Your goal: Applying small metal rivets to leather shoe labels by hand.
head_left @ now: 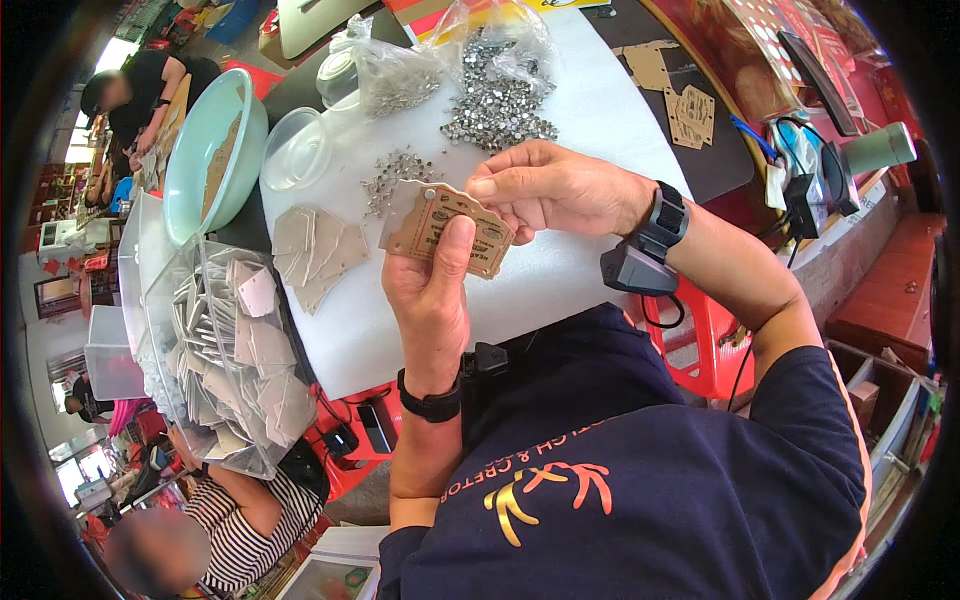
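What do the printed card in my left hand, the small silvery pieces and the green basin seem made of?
Printed card: likely cardboard, possibly thin wood; matte brown. Silvery pieces: probably polished metal, given bright glints. Basin: apparently plastic; smooth, evenly coloured, softly shiny.

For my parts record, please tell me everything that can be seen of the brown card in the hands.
The brown card looks like stiff cardboard, with a wavy outline, small round spots near its edges and dark printing. It is tilted, held above the white tabletop. The left hand grips it, thumb across the printed face; the right hand is at its upper right edge, its exact contact unclear.
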